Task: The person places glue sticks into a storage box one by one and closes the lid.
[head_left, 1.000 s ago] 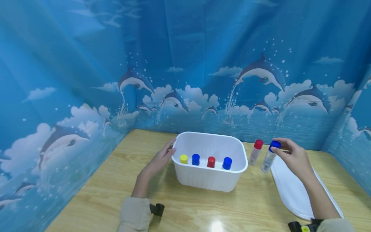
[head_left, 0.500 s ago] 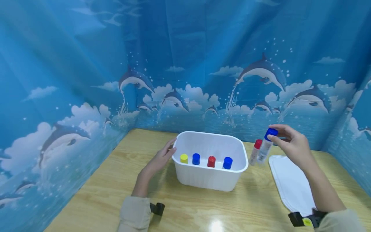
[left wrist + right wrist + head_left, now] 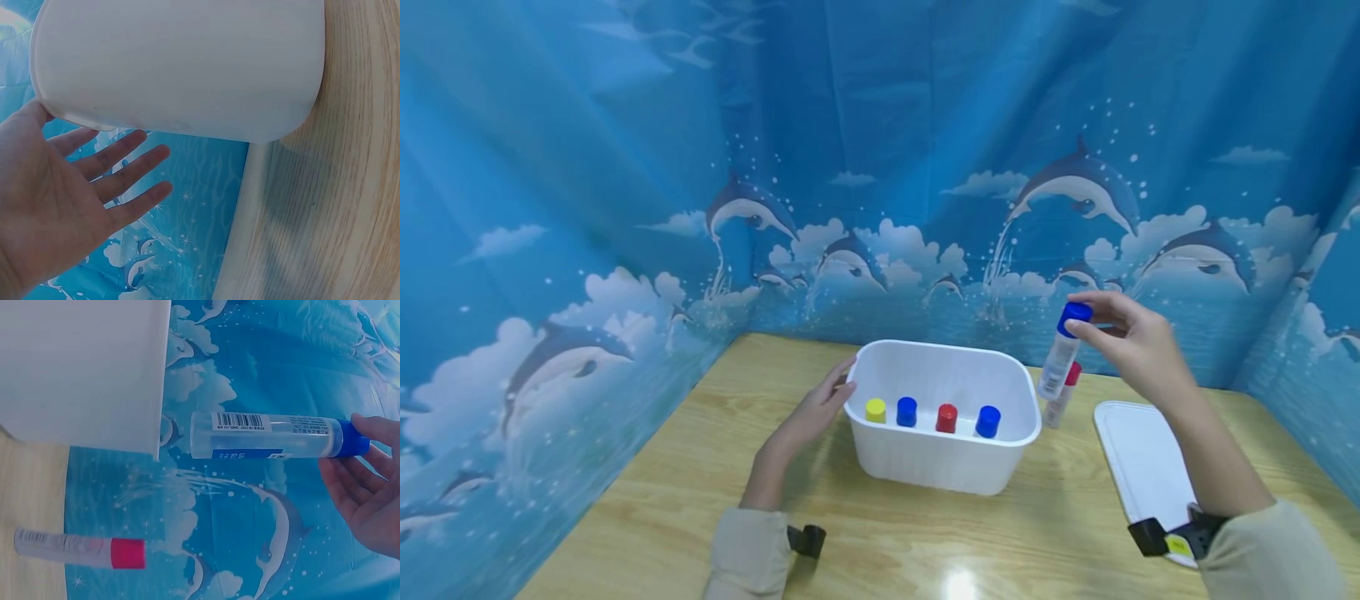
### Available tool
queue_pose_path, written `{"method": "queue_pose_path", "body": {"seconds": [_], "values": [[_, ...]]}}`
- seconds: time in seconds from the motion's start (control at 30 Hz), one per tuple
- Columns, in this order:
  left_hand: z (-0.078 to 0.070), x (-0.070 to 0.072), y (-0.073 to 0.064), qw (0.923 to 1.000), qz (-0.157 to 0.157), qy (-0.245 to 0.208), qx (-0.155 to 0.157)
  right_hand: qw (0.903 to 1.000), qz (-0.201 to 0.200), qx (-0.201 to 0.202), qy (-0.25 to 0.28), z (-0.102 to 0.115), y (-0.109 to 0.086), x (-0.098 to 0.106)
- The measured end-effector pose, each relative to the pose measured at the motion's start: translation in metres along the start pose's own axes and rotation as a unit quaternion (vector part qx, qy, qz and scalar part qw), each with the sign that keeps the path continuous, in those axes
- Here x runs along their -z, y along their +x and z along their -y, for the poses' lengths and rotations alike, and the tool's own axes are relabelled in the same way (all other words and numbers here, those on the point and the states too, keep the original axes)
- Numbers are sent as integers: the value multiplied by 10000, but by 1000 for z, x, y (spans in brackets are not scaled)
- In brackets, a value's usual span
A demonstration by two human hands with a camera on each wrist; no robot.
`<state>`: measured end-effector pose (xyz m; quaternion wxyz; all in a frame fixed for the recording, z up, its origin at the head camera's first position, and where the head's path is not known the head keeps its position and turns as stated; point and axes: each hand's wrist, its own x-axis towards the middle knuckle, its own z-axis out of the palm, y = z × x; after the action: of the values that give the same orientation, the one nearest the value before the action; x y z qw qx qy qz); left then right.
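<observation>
Right hand pinches clear blue-capped plastic tube, now raised but outside white oblong plastic tub; spread-fingered left hand touches it

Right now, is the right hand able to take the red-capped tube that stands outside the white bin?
Probably not: the right hand pinches a blue-capped tube by its cap, so its grip is occupied, though the red-capped tube stands close by.

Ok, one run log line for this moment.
right grip: holds blue-capped tube off table; left grip: touches white bin; showing inside: yellow cap, red cap, two blue caps; red-capped tube: upright on table
</observation>
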<state>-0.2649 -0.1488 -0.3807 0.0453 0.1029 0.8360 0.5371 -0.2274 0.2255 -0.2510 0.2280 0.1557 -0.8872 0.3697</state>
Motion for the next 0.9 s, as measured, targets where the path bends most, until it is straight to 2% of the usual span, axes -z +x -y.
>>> {"method": "queue_pose_path", "body": {"seconds": [0.23,0.47,0.73,0.9], "values": [[0,0,0,10000,8,27,-51,9994,74,260,205,15,9,-8],[-2,0,0,9999,3,20,-116,9983,154,288,474,28,17,-20],[-2,1,-1,9994,37,-128,-327,9955,305,569,691,33,26,-41],[-3,1,-2,9996,18,-132,-246,9939,432,620,808,33,29,-54]]}}
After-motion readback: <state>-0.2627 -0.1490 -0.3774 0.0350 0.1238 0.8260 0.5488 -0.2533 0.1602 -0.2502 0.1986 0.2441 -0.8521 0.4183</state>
